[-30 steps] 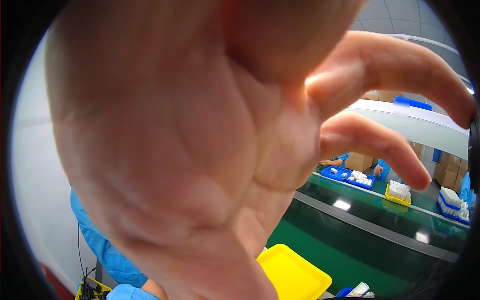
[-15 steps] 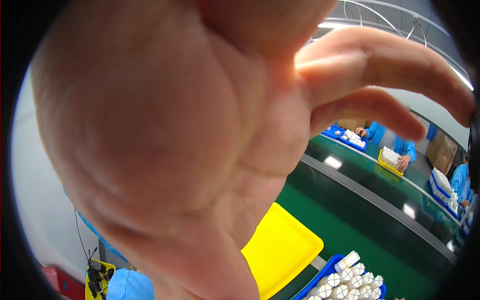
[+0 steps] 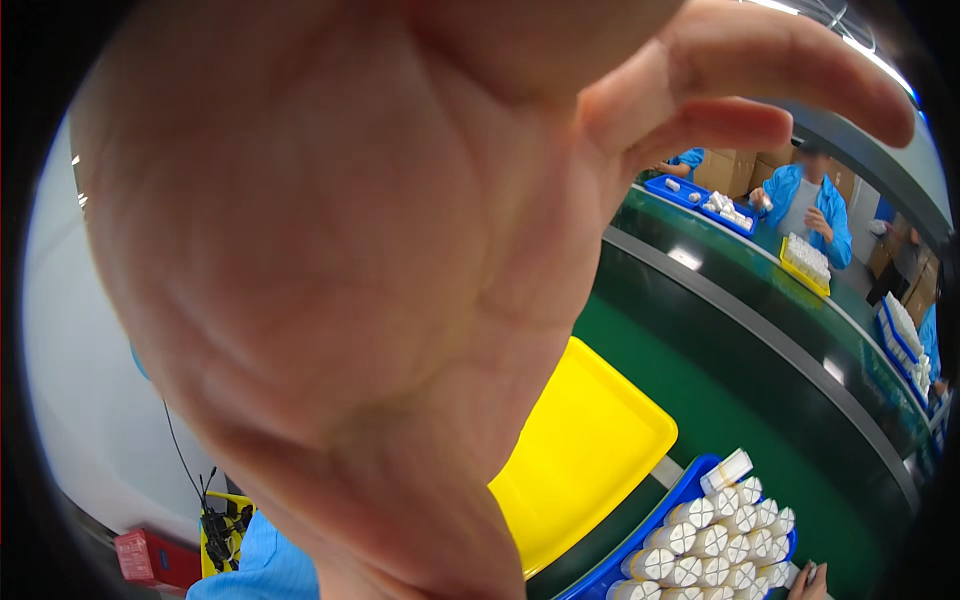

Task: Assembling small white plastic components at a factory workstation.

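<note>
My left hand (image 3: 340,270) fills most of the view, very close, with its palm turned toward me. Two of its fingers reach to the upper right, bent and apart; nothing shows in the palm. The top of the hand runs out of the picture, so the thumb and remaining fingers cannot be made out. A blue sleeve (image 3: 265,565) shows beside the wrist. Partly behind the hand lies a yellow tray (image 3: 590,450). Right of it, a blue tray (image 3: 690,485) holds several white tubes (image 3: 710,540) with cross-marked ends. I cannot identify my right hand.
At the lower right edge are fingers (image 3: 812,580) whose owner I cannot tell. A green conveyor belt (image 3: 690,370) runs rightward. Beyond it, a co-worker in blue (image 3: 800,205) stands behind a yellow tray of white parts (image 3: 805,265). A red box (image 3: 155,560) sits lower left.
The view has shifted, so the trays and belt sit higher and farther right. My left hand stays close, its fingers higher in view. The co-worker's hands have lifted off the yellow tray.
</note>
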The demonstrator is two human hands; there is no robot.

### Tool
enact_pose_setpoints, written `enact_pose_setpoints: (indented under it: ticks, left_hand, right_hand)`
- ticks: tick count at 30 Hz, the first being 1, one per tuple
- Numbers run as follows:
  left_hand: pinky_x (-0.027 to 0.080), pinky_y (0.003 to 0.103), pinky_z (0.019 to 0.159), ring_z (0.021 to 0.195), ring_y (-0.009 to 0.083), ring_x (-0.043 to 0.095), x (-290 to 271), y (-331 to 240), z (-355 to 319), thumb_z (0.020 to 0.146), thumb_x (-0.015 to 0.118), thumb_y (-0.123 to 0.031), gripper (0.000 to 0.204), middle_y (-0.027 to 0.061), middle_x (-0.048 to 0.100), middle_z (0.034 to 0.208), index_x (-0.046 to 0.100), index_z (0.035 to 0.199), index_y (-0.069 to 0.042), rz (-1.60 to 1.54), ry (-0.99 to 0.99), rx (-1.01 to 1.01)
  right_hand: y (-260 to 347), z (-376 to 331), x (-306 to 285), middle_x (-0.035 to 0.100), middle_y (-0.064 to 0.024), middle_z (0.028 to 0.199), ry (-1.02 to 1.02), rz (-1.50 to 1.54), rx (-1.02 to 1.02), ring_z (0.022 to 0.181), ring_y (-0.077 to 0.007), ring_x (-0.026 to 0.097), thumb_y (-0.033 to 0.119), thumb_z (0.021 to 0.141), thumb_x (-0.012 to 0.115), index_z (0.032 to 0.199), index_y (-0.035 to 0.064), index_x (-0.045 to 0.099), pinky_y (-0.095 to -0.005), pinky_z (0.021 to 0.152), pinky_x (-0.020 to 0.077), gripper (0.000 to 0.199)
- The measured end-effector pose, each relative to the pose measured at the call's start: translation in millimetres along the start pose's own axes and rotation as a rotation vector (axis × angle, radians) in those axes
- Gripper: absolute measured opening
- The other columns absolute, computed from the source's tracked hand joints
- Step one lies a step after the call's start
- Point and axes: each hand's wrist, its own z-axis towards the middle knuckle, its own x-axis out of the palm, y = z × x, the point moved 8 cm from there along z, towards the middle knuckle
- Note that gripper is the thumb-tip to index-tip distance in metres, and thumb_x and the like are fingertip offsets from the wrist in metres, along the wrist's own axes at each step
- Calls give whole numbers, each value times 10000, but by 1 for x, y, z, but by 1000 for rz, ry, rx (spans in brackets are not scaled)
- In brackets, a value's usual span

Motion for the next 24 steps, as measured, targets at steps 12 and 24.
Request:
enact_pose_setpoints:
  ticks: [12, 24]
  left_hand:
    - [393, 367, 690, 734, 220, 496, 16, -15, -25, 894, 574, -259, 299, 114, 542, 893, 513, 1110, -61, -119, -6, -156]
    - [387, 365, 676, 714, 218, 489, 52, 3, -19, 890, 578, -247, 281, 109, 544, 875, 520, 1091, -60, -304, 11, -104]
  right_hand:
    - [-66, -3, 30, 582, -237, 804, -102, 119, -23, 697, -346, 571, 117, 923, 571, 931, -69, 548, -411, 627, 435, 188]
    - [-30, 6, 16, 456, -166, 606, -186, 144, 37, 528, -316, 446, 138, 911, 568, 742, -15, 416, -413, 519, 342, 274]
